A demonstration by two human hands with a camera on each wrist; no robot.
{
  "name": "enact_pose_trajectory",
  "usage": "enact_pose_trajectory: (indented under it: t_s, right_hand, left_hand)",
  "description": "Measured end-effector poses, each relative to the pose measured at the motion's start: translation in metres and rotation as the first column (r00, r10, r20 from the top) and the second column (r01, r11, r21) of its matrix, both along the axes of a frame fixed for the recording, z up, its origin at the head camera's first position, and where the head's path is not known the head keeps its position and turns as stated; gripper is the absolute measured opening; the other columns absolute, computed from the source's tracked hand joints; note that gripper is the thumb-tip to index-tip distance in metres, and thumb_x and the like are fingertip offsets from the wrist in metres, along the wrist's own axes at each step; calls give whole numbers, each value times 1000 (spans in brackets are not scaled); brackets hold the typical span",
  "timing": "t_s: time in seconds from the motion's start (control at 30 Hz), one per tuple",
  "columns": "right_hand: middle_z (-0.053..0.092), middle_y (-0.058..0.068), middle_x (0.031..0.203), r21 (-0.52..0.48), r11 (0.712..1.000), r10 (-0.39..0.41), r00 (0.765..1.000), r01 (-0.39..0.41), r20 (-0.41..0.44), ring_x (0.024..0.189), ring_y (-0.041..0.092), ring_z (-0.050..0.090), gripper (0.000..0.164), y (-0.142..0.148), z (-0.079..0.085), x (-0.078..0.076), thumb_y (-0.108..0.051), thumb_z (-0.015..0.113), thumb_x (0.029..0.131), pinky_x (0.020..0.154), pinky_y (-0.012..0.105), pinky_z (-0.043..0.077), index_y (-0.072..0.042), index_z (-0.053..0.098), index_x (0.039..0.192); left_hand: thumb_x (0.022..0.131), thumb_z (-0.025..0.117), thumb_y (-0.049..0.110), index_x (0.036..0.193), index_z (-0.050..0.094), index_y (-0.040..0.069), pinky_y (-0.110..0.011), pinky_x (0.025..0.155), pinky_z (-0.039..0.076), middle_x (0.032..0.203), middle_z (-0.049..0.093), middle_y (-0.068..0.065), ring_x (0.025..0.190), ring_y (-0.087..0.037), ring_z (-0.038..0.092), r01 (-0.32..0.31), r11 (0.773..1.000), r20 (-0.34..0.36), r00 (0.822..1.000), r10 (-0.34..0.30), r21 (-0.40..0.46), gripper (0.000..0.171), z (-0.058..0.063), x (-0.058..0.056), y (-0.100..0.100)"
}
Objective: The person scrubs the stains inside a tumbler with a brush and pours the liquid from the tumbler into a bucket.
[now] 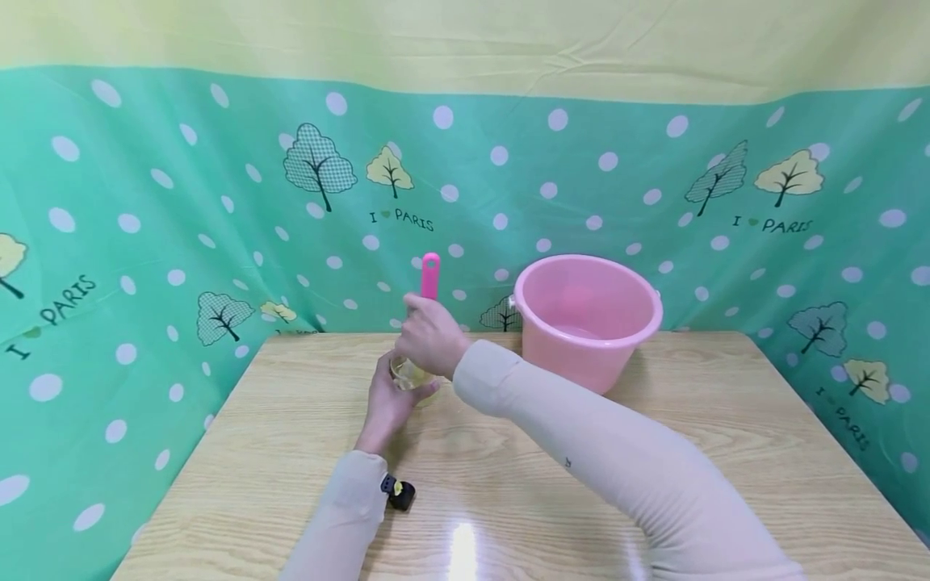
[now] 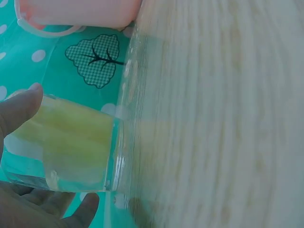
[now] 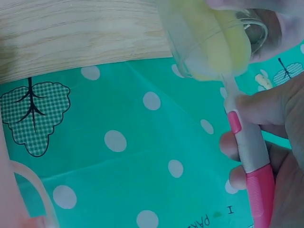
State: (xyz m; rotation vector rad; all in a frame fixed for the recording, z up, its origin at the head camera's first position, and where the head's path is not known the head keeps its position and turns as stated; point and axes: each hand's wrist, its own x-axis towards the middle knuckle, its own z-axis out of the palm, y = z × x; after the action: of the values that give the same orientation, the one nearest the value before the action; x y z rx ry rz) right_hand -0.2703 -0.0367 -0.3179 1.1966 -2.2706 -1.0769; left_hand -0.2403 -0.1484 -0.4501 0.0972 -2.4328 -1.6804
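My left hand [image 1: 387, 406] grips a clear glass cup [image 2: 78, 142] around its side, thumb on one side and fingers on the other. The cup stands upright on the wooden table, left of the pink bucket. In my right hand [image 1: 433, 337] is a bottle brush with a white and pink handle [image 3: 256, 178], gripped with the thumb along the shaft. Its yellow sponge head [image 3: 225, 45] sits inside the cup. The pink handle end [image 1: 430, 274] sticks up above my right hand in the head view.
A pink bucket [image 1: 581, 355] stands at the back of the wooden table [image 1: 508, 484], right of the cup. Behind the table hangs a green dotted cloth [image 1: 494, 202]. A small black device [image 1: 402, 494] is strapped at my left wrist.
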Motion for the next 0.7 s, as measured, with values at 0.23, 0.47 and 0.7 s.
enact_pose_trajectory:
  t_s: [0.23,0.47,0.7]
  right_hand:
    - [70,-10,87,-7,999,34,999,-34,35,75,13,52,10,0,5,5,-31,67,84,87,33,29,-31,69,94]
    - [70,-10,89,-3,999,41,999,-41,24,78,13,53,13,-2,5,4,-30,69,84,88,33,30,-30,70,97]
    - [69,-9,93,4,1000,20,1000,-20,-11,76,13,51,16,-9,2,2,-34,70,83,86,32,31,-29,70,99]
  left_hand:
    - [70,85,25,140,34,9,-45,106,35,138,46,-12,126,-30,44,0,1000,6,1000,1,-27,88,1,1,-2]
    - [70,85,23,140,34,5,-49,103,38,133,49,-17,122,-34,46,-12,999,12,1000,13,-30,89,2,0,1]
    - [70,85,23,140,34,8,-46,104,38,133,48,-15,121,-31,47,-8,999,22,1000,9,-31,88,2,0,0]
